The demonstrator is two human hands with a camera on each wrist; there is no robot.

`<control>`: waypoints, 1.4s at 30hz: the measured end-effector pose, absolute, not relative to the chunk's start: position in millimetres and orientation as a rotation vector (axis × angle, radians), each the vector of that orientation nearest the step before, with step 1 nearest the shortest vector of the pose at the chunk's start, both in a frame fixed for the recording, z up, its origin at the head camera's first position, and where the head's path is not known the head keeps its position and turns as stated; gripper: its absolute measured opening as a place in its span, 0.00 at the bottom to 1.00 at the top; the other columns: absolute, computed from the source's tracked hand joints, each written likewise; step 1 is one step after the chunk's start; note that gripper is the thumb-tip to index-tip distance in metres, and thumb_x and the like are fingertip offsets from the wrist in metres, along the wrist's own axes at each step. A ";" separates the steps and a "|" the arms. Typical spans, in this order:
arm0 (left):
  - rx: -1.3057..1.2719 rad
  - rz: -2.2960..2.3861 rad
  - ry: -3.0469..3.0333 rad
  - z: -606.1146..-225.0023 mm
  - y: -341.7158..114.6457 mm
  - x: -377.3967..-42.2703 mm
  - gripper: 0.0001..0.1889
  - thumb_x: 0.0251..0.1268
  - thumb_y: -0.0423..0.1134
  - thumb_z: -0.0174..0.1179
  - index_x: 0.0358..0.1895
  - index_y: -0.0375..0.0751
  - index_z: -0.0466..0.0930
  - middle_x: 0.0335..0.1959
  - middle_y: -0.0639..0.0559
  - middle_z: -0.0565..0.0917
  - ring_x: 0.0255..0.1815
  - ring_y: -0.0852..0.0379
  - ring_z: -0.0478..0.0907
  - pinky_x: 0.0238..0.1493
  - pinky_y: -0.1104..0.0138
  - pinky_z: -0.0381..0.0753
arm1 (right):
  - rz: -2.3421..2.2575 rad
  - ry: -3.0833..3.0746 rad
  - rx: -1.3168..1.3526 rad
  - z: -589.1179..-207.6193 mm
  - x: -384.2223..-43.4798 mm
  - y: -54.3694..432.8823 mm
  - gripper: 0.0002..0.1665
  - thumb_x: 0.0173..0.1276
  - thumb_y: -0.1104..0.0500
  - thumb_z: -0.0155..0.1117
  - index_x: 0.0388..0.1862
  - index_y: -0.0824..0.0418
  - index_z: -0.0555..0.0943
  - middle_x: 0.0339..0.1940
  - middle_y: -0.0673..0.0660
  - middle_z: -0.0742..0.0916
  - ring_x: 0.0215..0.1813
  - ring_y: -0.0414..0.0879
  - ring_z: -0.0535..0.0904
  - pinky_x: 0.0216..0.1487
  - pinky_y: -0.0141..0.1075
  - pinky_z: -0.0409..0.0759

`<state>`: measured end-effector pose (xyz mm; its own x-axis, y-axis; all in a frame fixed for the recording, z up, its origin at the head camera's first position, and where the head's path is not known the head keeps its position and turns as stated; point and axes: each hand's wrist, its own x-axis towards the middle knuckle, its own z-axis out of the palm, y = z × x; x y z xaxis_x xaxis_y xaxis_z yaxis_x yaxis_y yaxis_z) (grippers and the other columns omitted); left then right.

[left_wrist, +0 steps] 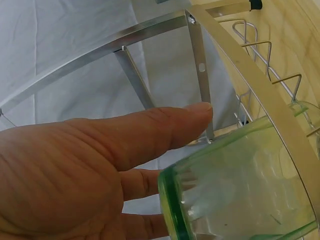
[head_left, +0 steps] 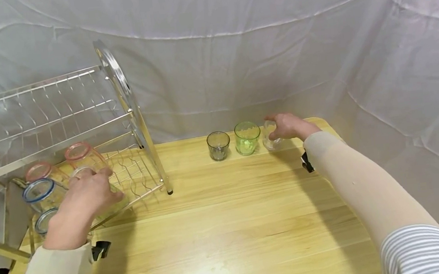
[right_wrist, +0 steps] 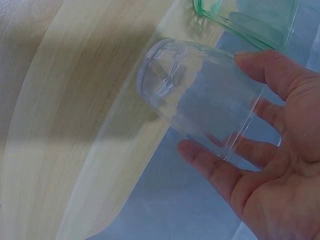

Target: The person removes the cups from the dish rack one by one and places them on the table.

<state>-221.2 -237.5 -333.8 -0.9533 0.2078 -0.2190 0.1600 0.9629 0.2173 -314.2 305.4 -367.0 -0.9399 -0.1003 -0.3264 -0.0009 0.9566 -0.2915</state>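
Observation:
At the left, my left hand (head_left: pixel 86 193) reaches over the lower rack shelf, above a green-tinted glass (left_wrist: pixel 245 175). Its thumb stands away from the glass, and its other fingers pass partly behind the thick green end. On the table to the right, my right hand (head_left: pixel 289 125) holds a clear glass (right_wrist: pixel 200 95) around its upper end, thumb on one side and fingers on the other. The clear glass stands beside a green glass (head_left: pixel 247 138), with a grey-tinted glass (head_left: pixel 218 146) farther left.
A two-tier metal dish rack (head_left: pixel 144 136) stands on the left of the wooden table (head_left: pixel 221 227). Its lower shelf also bears pink-edged glasses (head_left: pixel 85 155) and blue-edged glasses (head_left: pixel 43 195). Behind the table hangs a pale cloth (head_left: pixel 211 65).

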 end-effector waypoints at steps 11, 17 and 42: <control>0.320 0.205 2.883 -337.7 -238.9 -223.1 0.46 0.61 0.46 0.74 0.75 0.22 0.62 0.65 0.10 0.66 0.66 0.08 0.58 0.68 0.23 0.60 | -0.378 2.775 -0.087 -368.6 -315.4 305.6 0.51 0.72 0.52 0.68 0.88 0.55 0.55 0.81 0.71 0.69 0.73 0.68 0.73 0.75 0.65 0.69; 0.276 0.238 2.814 -336.2 -239.2 -225.3 0.48 0.64 0.46 0.74 0.77 0.21 0.58 0.66 0.08 0.62 0.64 0.11 0.63 0.60 0.25 0.71 | -0.338 2.791 -0.111 -368.7 -317.6 306.0 0.52 0.69 0.52 0.67 0.87 0.56 0.56 0.72 0.71 0.80 0.32 0.53 0.73 0.59 0.55 0.75; 0.308 0.252 2.937 -305.4 -226.5 -204.6 0.43 0.63 0.45 0.74 0.73 0.24 0.63 0.63 0.09 0.65 0.53 0.13 0.74 0.47 0.30 0.78 | -0.367 2.772 -0.093 -366.4 -314.6 306.1 0.51 0.70 0.53 0.67 0.87 0.55 0.56 0.82 0.72 0.68 0.76 0.70 0.70 0.75 0.67 0.68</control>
